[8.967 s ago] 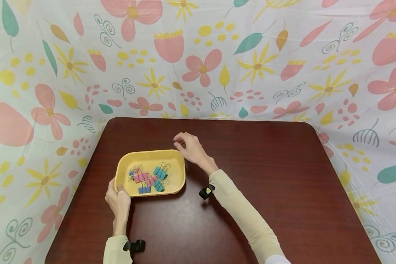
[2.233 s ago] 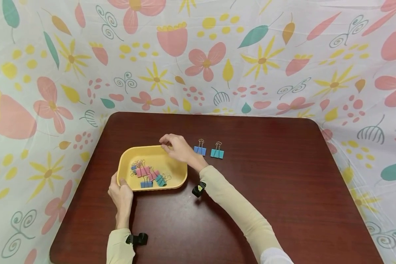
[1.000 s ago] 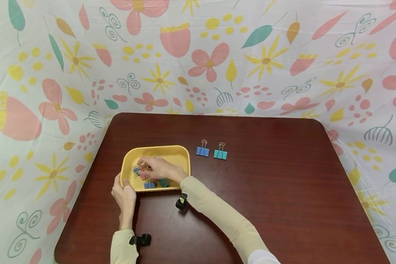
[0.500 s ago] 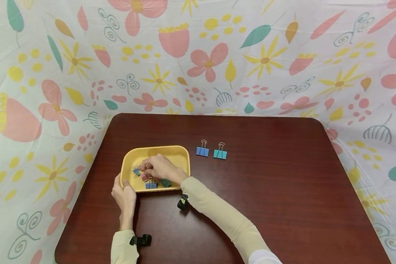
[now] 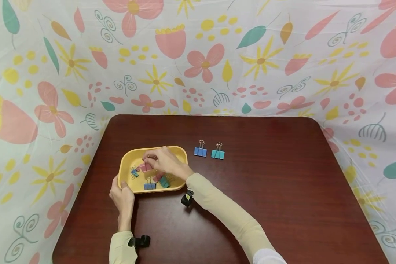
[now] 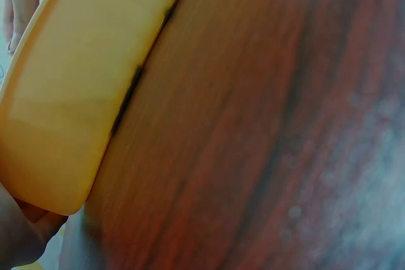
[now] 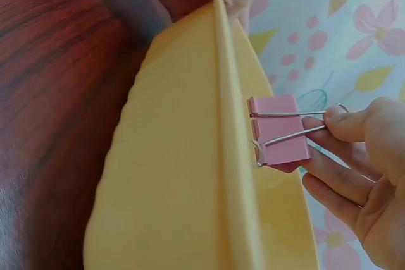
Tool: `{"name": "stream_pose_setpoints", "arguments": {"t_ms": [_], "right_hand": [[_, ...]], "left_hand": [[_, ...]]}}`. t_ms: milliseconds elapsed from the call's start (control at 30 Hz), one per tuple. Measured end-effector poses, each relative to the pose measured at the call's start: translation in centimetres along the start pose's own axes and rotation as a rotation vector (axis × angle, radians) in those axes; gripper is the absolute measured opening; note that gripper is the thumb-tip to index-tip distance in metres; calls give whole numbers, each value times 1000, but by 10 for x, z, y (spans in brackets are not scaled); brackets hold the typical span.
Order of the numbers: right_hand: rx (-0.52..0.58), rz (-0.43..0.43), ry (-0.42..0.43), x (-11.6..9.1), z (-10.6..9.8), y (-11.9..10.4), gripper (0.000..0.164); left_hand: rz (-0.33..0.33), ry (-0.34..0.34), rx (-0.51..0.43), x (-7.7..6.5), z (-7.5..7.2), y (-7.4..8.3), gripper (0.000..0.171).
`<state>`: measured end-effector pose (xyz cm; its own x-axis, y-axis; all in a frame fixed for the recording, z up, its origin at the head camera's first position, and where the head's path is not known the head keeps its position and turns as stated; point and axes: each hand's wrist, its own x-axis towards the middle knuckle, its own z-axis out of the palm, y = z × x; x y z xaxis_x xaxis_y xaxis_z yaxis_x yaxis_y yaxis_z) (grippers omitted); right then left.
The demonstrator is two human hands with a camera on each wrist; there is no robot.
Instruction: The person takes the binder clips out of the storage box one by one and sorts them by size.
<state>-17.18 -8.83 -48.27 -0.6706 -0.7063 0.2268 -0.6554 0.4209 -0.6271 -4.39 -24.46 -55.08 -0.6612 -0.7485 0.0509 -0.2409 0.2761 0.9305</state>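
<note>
My left hand (image 5: 123, 198) grips the near left corner of a yellow tray (image 7: 168, 143), thumb over its rim. In the head view my right hand (image 5: 166, 162) is over the inside of the tray. It pinches a large pink binder clip (image 7: 278, 128) by the wire handles, between thumb and fingers; the right wrist view shows the clip's body level with the rim. Below it in the tray lie another pink binder clip (image 5: 158, 177), a blue binder clip (image 5: 150, 186), a teal binder clip (image 5: 164, 182) and a cluster of small clips (image 5: 134, 171).
On the dark wooden table (image 5: 267, 183), right of the tray, a blue binder clip (image 5: 200, 151) and a teal binder clip (image 5: 217, 154) lie side by side, handles pointing away. A flowered cloth (image 5: 204, 66) hangs behind the table and along its sides.
Over nine seconds a blue and a teal binder clip came to lie on the table. My right hand reached among the tray's clips, and now lifts a pink one. My left hand stays on the tray.
</note>
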Motion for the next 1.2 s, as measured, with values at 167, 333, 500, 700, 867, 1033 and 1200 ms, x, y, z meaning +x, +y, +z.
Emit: {"name": "stream_pose_setpoints", "arguments": {"t_ms": [167, 333, 500, 700, 867, 1033, 1200], "right_hand": [[47, 4, 26, -3, -10, 3, 16], [62, 8, 48, -9, -23, 7, 16], [6, 46, 66, -18, -38, 14, 13], [16, 45, 113, -28, -54, 22, 13], [38, 29, 145, -36, -65, 31, 12], [48, 28, 169, -44, -76, 37, 12], [26, 43, 209, -52, -84, 43, 12]], "left_hand": [[-6, -17, 4, -1, 0, 2, 40], [7, -24, 6, -2, 0, 3, 40], [6, -14, 17, -2, 1, 2, 39], [5, -18, -3, -2, 0, 2, 39], [-12, -19, 4, -3, -1, 3, 40], [-11, -19, 1, -3, -1, 3, 40], [-11, -15, 6, -4, -2, 3, 41]]}}
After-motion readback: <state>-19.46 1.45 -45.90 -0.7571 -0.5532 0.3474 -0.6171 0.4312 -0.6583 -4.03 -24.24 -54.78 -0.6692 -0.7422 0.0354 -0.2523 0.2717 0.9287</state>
